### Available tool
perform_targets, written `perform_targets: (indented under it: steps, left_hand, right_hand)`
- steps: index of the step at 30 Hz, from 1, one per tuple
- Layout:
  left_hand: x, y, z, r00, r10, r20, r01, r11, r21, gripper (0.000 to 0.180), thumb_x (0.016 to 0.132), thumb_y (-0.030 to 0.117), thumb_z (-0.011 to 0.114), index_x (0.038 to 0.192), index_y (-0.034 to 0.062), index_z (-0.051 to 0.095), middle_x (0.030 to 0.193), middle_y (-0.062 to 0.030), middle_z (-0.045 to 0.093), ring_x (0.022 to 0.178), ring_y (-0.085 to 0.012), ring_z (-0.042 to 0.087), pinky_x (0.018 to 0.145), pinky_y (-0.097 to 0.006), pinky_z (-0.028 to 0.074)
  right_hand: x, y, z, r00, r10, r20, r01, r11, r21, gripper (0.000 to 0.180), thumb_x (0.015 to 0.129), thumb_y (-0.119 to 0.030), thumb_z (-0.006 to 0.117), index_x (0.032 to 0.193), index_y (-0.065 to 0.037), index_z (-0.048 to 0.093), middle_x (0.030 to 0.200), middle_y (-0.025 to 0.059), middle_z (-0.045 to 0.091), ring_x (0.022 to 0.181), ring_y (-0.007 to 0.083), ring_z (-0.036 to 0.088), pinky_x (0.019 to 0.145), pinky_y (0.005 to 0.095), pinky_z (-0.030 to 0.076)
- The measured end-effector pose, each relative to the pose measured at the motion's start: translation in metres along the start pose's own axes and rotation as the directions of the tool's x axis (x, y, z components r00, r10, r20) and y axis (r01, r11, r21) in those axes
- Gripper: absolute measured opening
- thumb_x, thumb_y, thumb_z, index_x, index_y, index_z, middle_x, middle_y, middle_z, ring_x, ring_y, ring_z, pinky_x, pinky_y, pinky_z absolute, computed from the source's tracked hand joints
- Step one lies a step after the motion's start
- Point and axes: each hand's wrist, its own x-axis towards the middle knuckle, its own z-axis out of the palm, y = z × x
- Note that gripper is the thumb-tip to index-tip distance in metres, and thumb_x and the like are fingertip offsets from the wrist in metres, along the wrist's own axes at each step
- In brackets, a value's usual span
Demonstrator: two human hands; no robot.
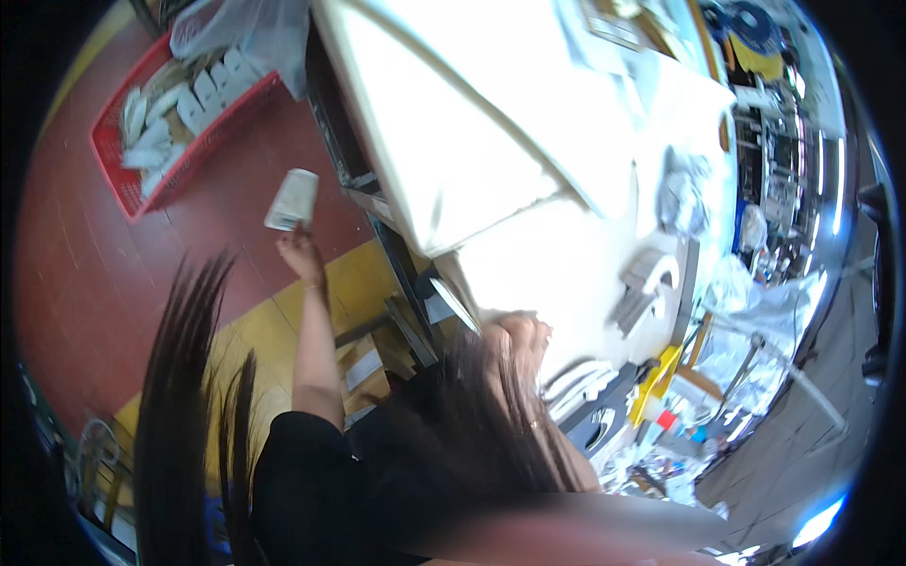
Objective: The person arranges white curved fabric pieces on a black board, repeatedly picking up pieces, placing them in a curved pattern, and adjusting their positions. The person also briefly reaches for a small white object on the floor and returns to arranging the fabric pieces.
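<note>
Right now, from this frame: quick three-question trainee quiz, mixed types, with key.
1. Which hand holds the pale piece?
2. True or false: the red basket has white pieces in it.
3. In the picture, where is the basket relative to the white table? A) to its left B) to its right C) on top of it

Key: 1. Left hand. 2. True. 3. A.

1. A white piece (293,196) at the left hand's (300,253) fingertips stands out against brick-red floor tiles (80,274).
2. A yellow band (363,274) edges the red flooring.
3. Off-white pieces (193,111) fill a bright red basket (109,170) with openwork sides.
4. The worktable (557,259) glares white.
5. The worker's sleeve (297,462) is plain black.
6. A vivid yellow block (658,382) adds contrast.
</note>
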Motion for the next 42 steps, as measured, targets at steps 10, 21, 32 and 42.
perform_targets:
  steps: [10, 21, 32, 42]
  left_hand:
    - [-0.068, 0.387, 0.063, 0.602, 0.797, 0.049, -0.785, 0.602, -0.144, 0.025, 0.099, 0.004, 0.061, 0.120, -0.0068, 0.066, 0.116, -0.0088, 0.053, 0.111, -0.0230, 0.064, 0.099, -0.034, 0.055]
    - [-0.185, 0.428, 0.125, 0.494, 0.515, 0.700, -0.853, 0.443, 0.276, 0.064, 0.086, 0.035, 0.079, 0.141, 0.0096, 0.058, 0.116, -0.0161, 0.062, 0.084, -0.0156, 0.062, 0.073, -0.029, 0.052]
    - [-0.480, 0.344, 0.054, -0.490, 0.065, 0.869, -0.659, 0.625, -0.419, 0.038, 0.089, 0.017, 0.074, 0.125, 0.0056, 0.068, 0.107, -0.0077, 0.066, 0.086, -0.0167, 0.060, 0.077, -0.029, 0.048]
    - [-0.580, 0.254, 0.098, -0.670, 0.058, 0.740, -0.738, 0.056, -0.673, 0.034, 0.085, 0.023, 0.076, 0.114, 0.0041, 0.072, 0.103, -0.0126, 0.063, 0.095, -0.0318, 0.060, 0.087, -0.040, 0.049]
  right_hand:
    - [0.008, 0.003, -0.007, 0.967, 0.068, -0.245, 0.001, 0.963, 0.270, 0.018, 0.094, -0.021, 0.066, 0.093, -0.006, 0.057, 0.088, 0.0100, 0.056, 0.084, 0.0275, 0.053, 0.078, 0.0402, 0.040]
    - [-0.136, 0.022, -0.129, 0.969, 0.188, 0.162, -0.222, 0.366, 0.904, 0.021, 0.098, -0.018, 0.065, 0.111, -0.001, 0.067, 0.081, 0.0046, 0.068, 0.069, 0.0099, 0.058, 0.063, 0.0252, 0.045]
    - [-0.375, 0.077, -0.128, 0.829, 0.521, 0.204, -0.241, 0.002, 0.971, 0.026, 0.102, -0.015, 0.058, 0.122, -0.001, 0.067, 0.089, 0.0029, 0.071, 0.080, 0.0089, 0.067, 0.074, 0.0236, 0.052]
    - [-0.482, 0.134, -0.112, 0.218, 0.975, 0.038, -0.050, -0.027, 0.998, 0.023, 0.100, -0.025, 0.066, 0.101, -0.002, 0.063, 0.074, 0.0026, 0.067, 0.068, 0.0057, 0.058, 0.067, 0.0204, 0.040]
